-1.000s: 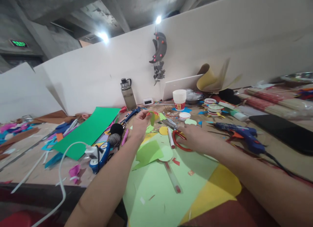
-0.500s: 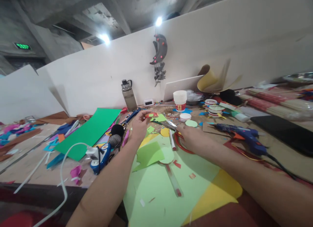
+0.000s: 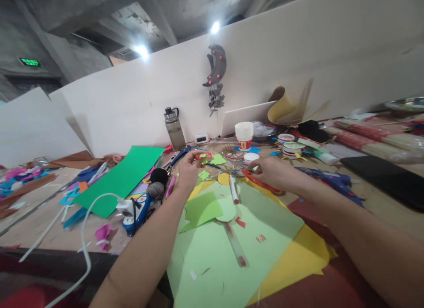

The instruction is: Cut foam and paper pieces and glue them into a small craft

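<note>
My left hand (image 3: 190,167) pinches near a small red and green piece (image 3: 204,156); what its fingertips grip is too small to make out. On the right, my right hand (image 3: 269,170) is closed, palm down, over the red-handled scissors (image 3: 260,180) lying by the paper's upper edge. Whether its fingers grip the handles cannot be made out. Between the hands are light green scraps (image 3: 218,159) and a yellow circle (image 3: 223,179). A white marker (image 3: 233,189), a green piece (image 3: 203,211) and a red-ended pen (image 3: 235,245) lie on the pale green sheet (image 3: 232,281).
A bottle (image 3: 175,130), a small clock (image 3: 201,138) and stacked paper cups (image 3: 244,135) stand behind. Right are a blue glue gun (image 3: 331,182) and a black slab (image 3: 384,182). Left are a green sheet (image 3: 119,180) and a power strip (image 3: 136,217) with a white cable.
My right hand has moved right, away from my left. The scissors have swung round and their handles now lie farther right. The pale green circle near my right hand is no longer seen.
</note>
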### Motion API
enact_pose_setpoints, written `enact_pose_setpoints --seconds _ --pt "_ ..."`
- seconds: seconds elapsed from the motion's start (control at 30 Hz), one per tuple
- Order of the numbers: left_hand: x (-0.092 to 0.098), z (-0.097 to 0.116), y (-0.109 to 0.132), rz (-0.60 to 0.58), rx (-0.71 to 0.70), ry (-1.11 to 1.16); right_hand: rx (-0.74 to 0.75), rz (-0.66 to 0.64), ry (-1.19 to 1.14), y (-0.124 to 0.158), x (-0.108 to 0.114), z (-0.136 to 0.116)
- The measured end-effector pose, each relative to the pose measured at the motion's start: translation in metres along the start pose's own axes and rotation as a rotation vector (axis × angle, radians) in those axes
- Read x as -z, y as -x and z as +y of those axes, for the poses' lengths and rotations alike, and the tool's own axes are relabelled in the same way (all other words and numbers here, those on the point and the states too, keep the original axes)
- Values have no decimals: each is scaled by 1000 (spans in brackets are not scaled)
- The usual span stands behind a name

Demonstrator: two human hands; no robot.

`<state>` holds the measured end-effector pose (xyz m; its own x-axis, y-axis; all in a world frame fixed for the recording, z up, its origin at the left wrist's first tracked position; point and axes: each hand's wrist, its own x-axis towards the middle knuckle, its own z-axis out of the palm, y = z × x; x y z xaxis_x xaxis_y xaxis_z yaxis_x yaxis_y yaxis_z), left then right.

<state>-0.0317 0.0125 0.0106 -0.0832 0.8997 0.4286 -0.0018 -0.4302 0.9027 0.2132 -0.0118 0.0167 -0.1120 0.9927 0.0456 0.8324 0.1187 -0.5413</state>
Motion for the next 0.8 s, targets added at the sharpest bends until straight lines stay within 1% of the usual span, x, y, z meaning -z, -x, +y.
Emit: enact_pose_setpoints --seconds 0.07,0.13,0.23,0.27,0.33,0.4,0.5,0.57,0.6,0.67,0.73,0.8 --pt "0 0 0 -10 2 12 -13 -6 -65 -1 5 1" --pt "1 -1 -1 -15 -9 30 16 27 -195 2 11 -1" --pt "2 -3 -2 -17 -25 71 103 155 -535 10 14 -4" --pt "2 -5 -3 -16 -27 83 118 175 -652 12 13 -6" --pt "3 -7 -4 -6 -26 95 113 147 -870 14 8 -10" --pt "3 -9 -5 10 -19 87 64 69 -1004 14 1 -14" --pt "5 -9 -5 40 -28 65 16 -102 -1014 19 -8 -22" --pt "6 -7 -5 61 -63 30 74 -193 -1000 25 -10 -26" --pt "7 -6 -5 72 -88 6 132 -212 -984 29 -9 -28" --pt "8 -4 -5 88 -137 -40 243 -208 -898 37 -5 -33" --pt "9 -2 -5 102 -171 -61 245 -226 -792 44 1 -37" --pt "10 0 -5 120 -170 -66 184 -298 -723 50 6 -42"
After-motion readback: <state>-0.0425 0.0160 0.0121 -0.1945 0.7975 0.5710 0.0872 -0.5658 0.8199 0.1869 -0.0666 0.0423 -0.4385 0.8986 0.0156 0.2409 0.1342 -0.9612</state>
